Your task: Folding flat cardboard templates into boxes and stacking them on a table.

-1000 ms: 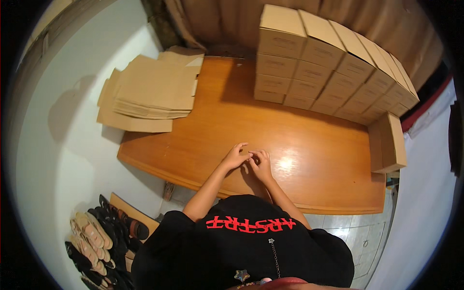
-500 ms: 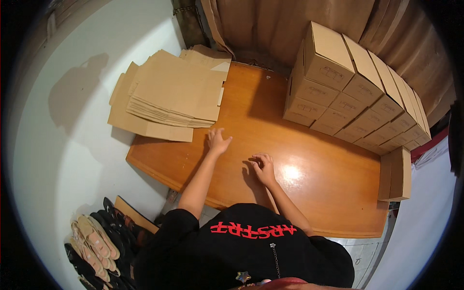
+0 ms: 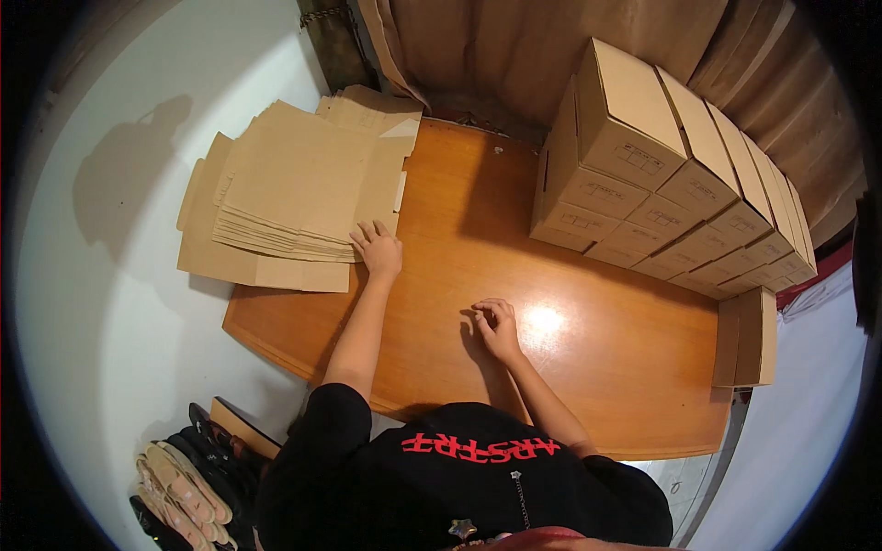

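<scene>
Left hand (image 3: 378,253), fingers spread and gripping nothing, rests at the near right edge of the stack of flat cardboard blanks (image 3: 294,207) on the far left of the wooden surface (image 3: 606,367). Right hand (image 3: 497,326), fingers loosely curled and empty, lies on the surface near centre. Assembled boxes (image 3: 661,184) stand stacked at far right.

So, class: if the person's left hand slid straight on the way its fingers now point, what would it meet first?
The left hand points at the stack of flat cardboard sheets; its fingertips seem already at the stack's near edge.
</scene>
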`<state>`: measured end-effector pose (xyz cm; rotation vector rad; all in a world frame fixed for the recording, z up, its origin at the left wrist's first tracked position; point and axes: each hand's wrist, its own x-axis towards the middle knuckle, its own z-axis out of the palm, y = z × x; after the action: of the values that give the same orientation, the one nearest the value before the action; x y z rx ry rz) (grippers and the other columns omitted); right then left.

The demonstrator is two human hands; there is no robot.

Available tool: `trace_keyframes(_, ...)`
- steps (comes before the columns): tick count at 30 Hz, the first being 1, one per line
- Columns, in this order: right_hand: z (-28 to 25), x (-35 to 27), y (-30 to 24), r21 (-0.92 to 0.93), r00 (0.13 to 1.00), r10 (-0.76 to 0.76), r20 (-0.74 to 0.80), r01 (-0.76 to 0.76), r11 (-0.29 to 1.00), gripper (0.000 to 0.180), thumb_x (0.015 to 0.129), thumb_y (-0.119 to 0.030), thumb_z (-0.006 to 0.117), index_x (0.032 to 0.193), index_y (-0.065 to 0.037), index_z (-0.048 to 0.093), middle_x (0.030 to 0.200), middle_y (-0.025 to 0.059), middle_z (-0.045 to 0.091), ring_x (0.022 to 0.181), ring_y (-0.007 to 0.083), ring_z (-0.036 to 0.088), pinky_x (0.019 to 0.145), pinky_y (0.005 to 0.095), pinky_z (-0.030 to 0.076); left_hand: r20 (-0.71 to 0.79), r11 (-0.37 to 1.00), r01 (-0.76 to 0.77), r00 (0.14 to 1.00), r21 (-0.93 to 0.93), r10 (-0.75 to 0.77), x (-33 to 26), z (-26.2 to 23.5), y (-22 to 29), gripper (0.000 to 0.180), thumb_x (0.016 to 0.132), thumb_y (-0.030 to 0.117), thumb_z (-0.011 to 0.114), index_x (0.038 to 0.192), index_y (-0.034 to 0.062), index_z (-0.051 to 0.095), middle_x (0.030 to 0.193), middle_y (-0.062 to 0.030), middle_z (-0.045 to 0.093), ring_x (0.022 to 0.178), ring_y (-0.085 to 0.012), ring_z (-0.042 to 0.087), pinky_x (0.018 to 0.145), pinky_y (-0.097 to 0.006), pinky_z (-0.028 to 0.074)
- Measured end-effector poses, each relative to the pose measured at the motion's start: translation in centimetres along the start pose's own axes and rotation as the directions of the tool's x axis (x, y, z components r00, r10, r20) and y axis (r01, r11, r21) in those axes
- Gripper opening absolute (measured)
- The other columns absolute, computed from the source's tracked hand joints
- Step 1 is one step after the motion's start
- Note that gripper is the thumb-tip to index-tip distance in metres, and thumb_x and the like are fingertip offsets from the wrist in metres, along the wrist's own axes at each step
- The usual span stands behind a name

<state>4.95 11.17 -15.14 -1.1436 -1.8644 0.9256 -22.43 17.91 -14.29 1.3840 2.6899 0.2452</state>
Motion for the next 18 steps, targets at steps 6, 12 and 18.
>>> trace_keyframes(6,-0.5,-0.5,0.4,0.020,1.000,0.012,-0.024,-0.012,1.000,0.015,0.077,-0.009,0.059,0.091,-0.003,0.062,0.099,0.0133,0.055,0.098,0.0304,0.047,0.088,0.0379,0.037,-0.185,0.976,-0.101,0.981,-0.191,0.065,1.1,-2.3,-1.2,0.043,0.087,0.022,0.044,0.123,-0.0026,0.042,0.122,-0.0276,0.042,0.115,-0.0423,0.039,0.093,-0.048,0.035)
trace_keyframes(12,-1.1,-1.5,0.3,0.049,0.999,0.018,-0.038,-0.016,0.999,0.016,0.077,-0.009,0.059,0.092,-0.002,0.061,0.098,0.0142,0.056,0.098,0.0310,0.048,0.087,0.0377,0.038,-0.329,0.909,-0.064,0.941,-0.411,-0.082,1.0,-6.4,-2.7,0.026,0.089,0.017,0.041,0.101,-0.0005,0.056,0.085,-0.0245,0.060,0.081,-0.0393,0.059,0.069,-0.046,0.046)
trace_keyframes(18,-2.0,-2.8,0.1,0.070,0.997,0.005,-0.081,0.001,0.998,0.016,0.077,-0.005,0.059,0.093,-0.002,0.061,0.099,0.0144,0.056,0.095,0.0293,0.054,0.084,0.0349,0.043,-0.598,0.810,-0.158,0.755,-0.565,-0.270,-1.1,-10.2,-3.5,0.022,0.090,0.018,0.042,0.097,0.0039,0.058,0.079,-0.0222,0.061,0.075,-0.0392,0.059,0.063,-0.045,0.045)
